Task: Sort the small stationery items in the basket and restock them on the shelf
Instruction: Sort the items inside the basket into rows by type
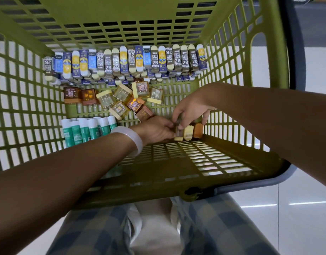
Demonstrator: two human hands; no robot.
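We had both hands down at the near wall of the green basket (26,111), working on a short row of small boxes (189,132) that stood side by side against that wall, their long axes upright from the basket floor: a brown one with a cream end, a cream one, and an orange-brown one at the right. Our left hand (156,130), with a pale bangle (131,139) on the wrist, curled its fingers against the leftmost box of the row. Our right hand (189,109) came over the top, its fingers bent down and pinching the boxes from above; which box it gripped we could not tell.

Just beyond our hands lay a loose pile of the same little boxes (120,100), amber, cream and brown, tumbled at every angle, with two brown ones lying flat at the left of the pile. Their printed pictures were too small to read.

To the left, along the near side, glue sticks (86,129) in green and white lay packed together, their white caps pointing away from us; their labels were not legible.

Along the far wall stood a long row of erasers (121,61) in paper sleeves, set on end and touching, with more stacked beneath. Many sleeves read "2B", some upright and some upside down, alongside Chinese characters; others were blue with a yellow cartoon face.

Below the basket showed our checked clothing (213,227) and a pale glossy floor (296,208).
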